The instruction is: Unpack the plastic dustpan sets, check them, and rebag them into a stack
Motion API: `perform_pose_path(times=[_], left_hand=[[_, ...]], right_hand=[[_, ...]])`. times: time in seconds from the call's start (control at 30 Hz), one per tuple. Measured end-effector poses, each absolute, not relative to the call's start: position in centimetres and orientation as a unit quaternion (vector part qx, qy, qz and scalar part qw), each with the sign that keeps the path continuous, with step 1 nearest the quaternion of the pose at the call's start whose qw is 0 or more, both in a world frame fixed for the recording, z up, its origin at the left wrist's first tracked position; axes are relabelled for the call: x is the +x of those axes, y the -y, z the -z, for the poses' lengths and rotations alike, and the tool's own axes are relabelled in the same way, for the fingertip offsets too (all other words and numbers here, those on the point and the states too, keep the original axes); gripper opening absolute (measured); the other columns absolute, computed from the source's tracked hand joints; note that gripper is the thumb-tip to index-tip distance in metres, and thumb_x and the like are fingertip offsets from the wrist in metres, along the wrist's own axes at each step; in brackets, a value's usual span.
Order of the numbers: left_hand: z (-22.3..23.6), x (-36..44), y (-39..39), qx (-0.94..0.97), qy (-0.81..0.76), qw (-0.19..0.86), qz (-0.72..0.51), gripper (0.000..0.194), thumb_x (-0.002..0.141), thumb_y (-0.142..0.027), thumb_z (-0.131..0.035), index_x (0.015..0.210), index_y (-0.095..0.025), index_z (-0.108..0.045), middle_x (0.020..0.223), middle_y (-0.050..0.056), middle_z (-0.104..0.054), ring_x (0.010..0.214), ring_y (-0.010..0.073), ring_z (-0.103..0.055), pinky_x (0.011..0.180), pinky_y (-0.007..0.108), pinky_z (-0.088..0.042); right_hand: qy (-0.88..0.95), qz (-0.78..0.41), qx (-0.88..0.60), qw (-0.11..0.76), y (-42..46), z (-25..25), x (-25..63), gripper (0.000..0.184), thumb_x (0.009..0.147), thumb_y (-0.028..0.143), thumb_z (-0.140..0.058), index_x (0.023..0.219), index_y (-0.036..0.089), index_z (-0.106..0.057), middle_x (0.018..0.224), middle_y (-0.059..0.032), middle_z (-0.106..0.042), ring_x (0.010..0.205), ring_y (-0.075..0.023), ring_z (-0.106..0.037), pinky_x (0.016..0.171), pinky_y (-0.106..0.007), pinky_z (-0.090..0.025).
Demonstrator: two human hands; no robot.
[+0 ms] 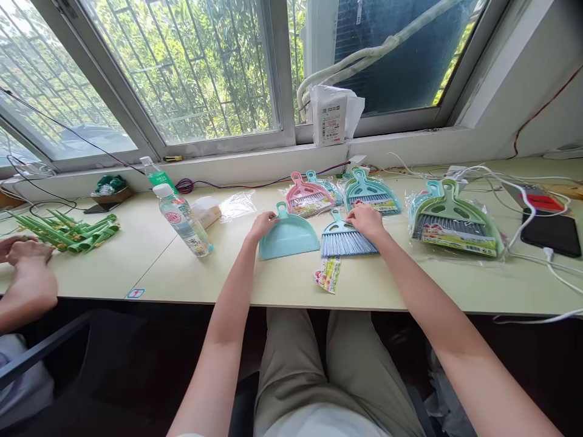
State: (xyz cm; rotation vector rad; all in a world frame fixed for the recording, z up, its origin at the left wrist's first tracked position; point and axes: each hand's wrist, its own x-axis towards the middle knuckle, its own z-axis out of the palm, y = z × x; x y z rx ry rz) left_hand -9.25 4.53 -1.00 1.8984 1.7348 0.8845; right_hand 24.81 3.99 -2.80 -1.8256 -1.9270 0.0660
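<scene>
A teal dustpan (288,238) lies flat on the table with its round-holed handle pointing away from me. My left hand (263,224) pinches its left edge, close to the handle. To the right of it, a small teal hand brush (339,241) rests with its pale blue bristles toward me. My right hand (365,220) grips the right side of the brush head, fingertips partly hidden from view. Just below the bristles lies a printed cardboard label (328,275). Behind both hands sit a pink bagged dustpan-and-brush set (308,195) and a teal bagged set (371,193).
More bagged green sets (455,220) are stacked at right, near a black phone (551,233) and white cables. Two bottles, one a clear plastic bottle (184,221), stand left. Farther left, a person's hands (27,250) are beside a pile of green strips (73,230).
</scene>
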Motion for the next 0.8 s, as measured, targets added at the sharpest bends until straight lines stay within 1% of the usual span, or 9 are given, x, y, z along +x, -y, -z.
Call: perform_pose_path(times=[0.1, 0.2, 0.3, 0.4, 0.5, 0.6, 0.7, 0.77, 0.8], left_hand=[[0.5, -9.4, -4.5, 0.615, -0.608, 0.277, -0.419, 0.015, 0.08, -0.035, -0.061, 0.083, -0.02, -0.06, 0.086, 0.006, -0.065, 0.081, 0.0203, -0.058, 0.075, 0.031, -0.043], [-0.2, -9.4, -4.5, 0.544, -0.573, 0.352, -0.502, 0.022, 0.081, -0.037, -0.062, 0.096, -0.02, -0.06, 0.085, 0.004, -0.065, 0.074, 0.0173, -0.059, 0.071, 0.03, -0.045], [-0.8, -8.8, -4.0, 0.52, -0.526, 0.394, -0.547, 0.03, 0.08, -0.038, -0.065, 0.102, -0.019, -0.062, 0.091, 0.005, -0.068, 0.08, 0.0177, -0.063, 0.073, 0.029, -0.048], [-1.1, -6.9, -3.0, 0.559, -0.461, 0.454, -0.518, 0.038, 0.081, -0.049, -0.065, 0.101, -0.017, -0.067, 0.097, 0.007, -0.071, 0.089, 0.0205, -0.065, 0.079, 0.03, -0.05], [-0.8, -4.1, -1.9, 0.618, -0.393, 0.506, -0.456, 0.05, 0.079, -0.059, -0.066, 0.106, -0.018, -0.07, 0.103, 0.009, -0.073, 0.097, 0.0237, -0.066, 0.084, 0.033, -0.051], [-0.4, -1.8, -1.1, 0.666, -0.357, 0.508, -0.413, 0.055, 0.07, -0.055, -0.077, 0.109, -0.018, -0.071, 0.108, 0.008, -0.072, 0.1, 0.0246, -0.065, 0.087, 0.033, -0.05], [-0.1, -1.0, -0.9, 0.666, -0.355, 0.503, -0.421, 0.058, 0.065, -0.052, -0.081, 0.111, -0.018, -0.071, 0.113, 0.008, -0.071, 0.102, 0.0251, -0.065, 0.089, 0.034, -0.049], [-0.1, -1.1, -0.8, 0.66, -0.354, 0.508, -0.425, 0.056, 0.067, -0.051, -0.08, 0.111, -0.019, -0.071, 0.116, 0.008, -0.07, 0.105, 0.0257, -0.064, 0.09, 0.035, -0.049], [-0.1, -1.1, -0.8, 0.66, -0.351, 0.513, -0.422, 0.055, 0.068, -0.051, -0.079, 0.112, -0.019, -0.071, 0.117, 0.008, -0.07, 0.106, 0.026, -0.064, 0.09, 0.035, -0.049]], right_hand=[[0.703, 0.007, -0.645, 0.3, -3.6, 2.2, 24.5, 0.021, 0.088, 0.033, -0.061, 0.075, 0.02, -0.072, 0.099, -0.013, -0.069, 0.102, -0.0288, -0.058, 0.074, -0.036, -0.045], [0.703, -0.013, -0.603, 0.375, -3.1, 0.9, 24.1, 0.02, 0.091, 0.033, -0.055, 0.087, 0.021, -0.07, 0.086, -0.0096, -0.07, 0.083, -0.0249, -0.062, 0.069, -0.034, -0.043], [0.706, -0.05, -0.547, 0.447, -2.3, -0.2, 22.9, 0.021, 0.091, 0.037, -0.055, 0.088, 0.02, -0.068, 0.077, -0.0068, -0.07, 0.069, -0.0211, -0.061, 0.066, -0.032, -0.041], [0.706, -0.066, -0.498, 0.498, -1.2, -0.4, 21.0, 0.023, 0.092, 0.039, -0.054, 0.086, 0.02, -0.066, 0.083, -0.0072, -0.071, 0.068, -0.0199, -0.061, 0.066, -0.032, -0.043], [0.742, -0.047, -0.466, 0.48, 0.1, 0.1, 19.1, 0.023, 0.093, 0.037, -0.051, 0.088, 0.021, -0.066, 0.092, -0.0082, -0.069, 0.072, -0.0203, -0.062, 0.07, -0.033, -0.045], [0.761, -0.016, -0.476, 0.44, 0.9, 0.3, 18.2, 0.024, 0.095, 0.035, -0.048, 0.092, 0.021, -0.067, 0.105, -0.0112, -0.066, 0.078, -0.022, -0.063, 0.07, -0.034, -0.046], [0.74, -0.007, -0.495, 0.455, 0.9, 0.0, 18.5, 0.023, 0.092, 0.038, -0.056, 0.103, 0.021, -0.067, 0.123, -0.0141, -0.06, 0.104, -0.0295, -0.061, 0.081, -0.038, -0.048], [0.732, -0.07, -0.487, 0.471, 0.4, -0.2, 19.0, 0.032, 0.086, 0.043, -0.065, 0.112, 0.023, -0.066, 0.129, -0.0125, -0.06, 0.117, -0.0325, -0.056, 0.089, -0.043, -0.048], [0.733, -0.133, -0.475, 0.469, 0.0, -0.2, 19.2, 0.037, 0.083, 0.046, -0.068, 0.113, 0.024, -0.067, 0.128, -0.0111, -0.062, 0.117, -0.0322, -0.057, 0.091, -0.043, -0.048]])
